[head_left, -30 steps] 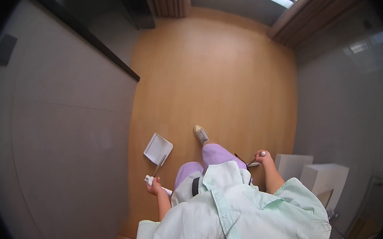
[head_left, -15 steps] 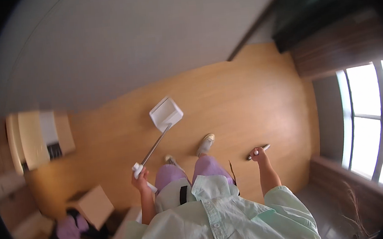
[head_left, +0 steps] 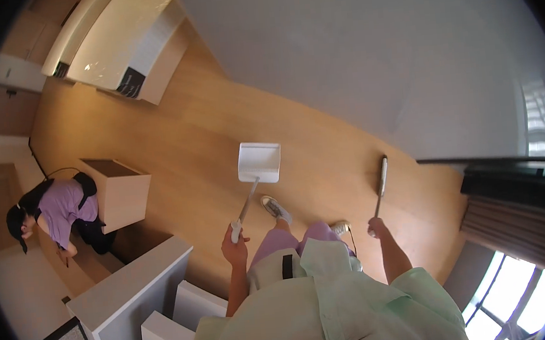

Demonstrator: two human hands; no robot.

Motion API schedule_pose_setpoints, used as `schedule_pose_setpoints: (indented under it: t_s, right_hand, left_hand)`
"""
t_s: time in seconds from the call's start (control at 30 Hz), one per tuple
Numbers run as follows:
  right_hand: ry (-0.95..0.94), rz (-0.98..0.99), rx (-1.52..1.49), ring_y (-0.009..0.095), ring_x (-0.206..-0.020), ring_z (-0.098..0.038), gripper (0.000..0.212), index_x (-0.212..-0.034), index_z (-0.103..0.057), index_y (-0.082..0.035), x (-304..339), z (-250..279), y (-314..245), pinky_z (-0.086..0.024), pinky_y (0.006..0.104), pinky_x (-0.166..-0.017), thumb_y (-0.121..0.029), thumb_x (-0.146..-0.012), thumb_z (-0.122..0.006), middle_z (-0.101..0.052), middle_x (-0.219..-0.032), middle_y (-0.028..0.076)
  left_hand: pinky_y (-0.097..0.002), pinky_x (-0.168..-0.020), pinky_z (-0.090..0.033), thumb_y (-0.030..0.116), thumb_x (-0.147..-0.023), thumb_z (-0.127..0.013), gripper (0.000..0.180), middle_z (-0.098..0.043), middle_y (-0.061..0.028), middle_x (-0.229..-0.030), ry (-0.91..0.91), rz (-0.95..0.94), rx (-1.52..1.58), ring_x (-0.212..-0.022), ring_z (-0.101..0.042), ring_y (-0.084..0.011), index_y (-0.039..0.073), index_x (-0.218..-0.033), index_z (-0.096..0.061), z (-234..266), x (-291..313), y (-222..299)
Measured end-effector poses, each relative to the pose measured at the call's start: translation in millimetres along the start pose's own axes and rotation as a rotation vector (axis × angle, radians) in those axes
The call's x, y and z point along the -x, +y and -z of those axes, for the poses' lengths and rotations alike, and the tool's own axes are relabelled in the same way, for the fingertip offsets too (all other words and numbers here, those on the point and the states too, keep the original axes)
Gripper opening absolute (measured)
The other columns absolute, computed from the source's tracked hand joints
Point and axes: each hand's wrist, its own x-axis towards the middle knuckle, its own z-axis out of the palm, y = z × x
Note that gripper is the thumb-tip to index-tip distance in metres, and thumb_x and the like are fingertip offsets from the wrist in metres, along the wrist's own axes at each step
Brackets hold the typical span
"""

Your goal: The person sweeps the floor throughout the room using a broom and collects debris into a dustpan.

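My left hand (head_left: 235,250) is closed round the handle of a white long-handled dustpan (head_left: 263,149). Its pan hangs in front of my feet, with a toothed edge showing inside; whether it touches the floor I cannot tell. My right hand (head_left: 375,227), out to the right, grips the metal stick of a broom (head_left: 383,173). The narrow head of that broom, white with a dark side, points away from me over the wooden floor (head_left: 322,146).
A large grey panel (head_left: 372,45) stands ahead and to the right. Far left are a cream counter (head_left: 105,35) and a box-like cabinet (head_left: 126,196), where another person (head_left: 68,207) bends over. A grey partition (head_left: 133,286) rises close by at the lower left. Windows (head_left: 510,298) are at the lower right.
My view has turned to the right, and my feet have stepped. The dustpan has come round more squarely in front of me. The broom now stretches forward from my right hand, its head in plain sight.
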Motion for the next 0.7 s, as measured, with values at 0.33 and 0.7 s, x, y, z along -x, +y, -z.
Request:
schedule_pose_setpoints:
  t_s: [0.33,0.7]
  right_hand:
    - [-0.253,0.327,0.577,0.021,-0.043,-0.053,0.009,-0.061,-0.06,-0.002,88.8,-443.8,-307.5,-0.04,0.0361,-0.039,-0.001,-0.07,-0.059,-0.055,-0.053,0.01]
    - [-0.601,-0.1,0.055,0.0,-0.038,-0.032,0.011,-0.095,-0.046,-0.008,33.0,-652.3,-555.6,-0.024,0.0154,-0.03,-0.009,-0.089,-0.054,-0.037,-0.054,-0.007]
  left_hand:
    - [-0.0294,-0.059,-0.051,0.003,-0.083,-0.055,0.038,-0.068,-0.007,-0.083,0.225,0.328,-0.22,-0.061,-0.068,-0.0194,0.01,-0.12,-0.059,101.1,-150.5,-41.1]
    - [-0.0302,-0.054,-0.056,-0.007,-0.081,-0.051,0.041,-0.067,-0.0116,-0.084,0.552,0.413,0.062,-0.061,-0.067,-0.02,0.004,-0.119,-0.058,154.2,-348.5,-163.0]
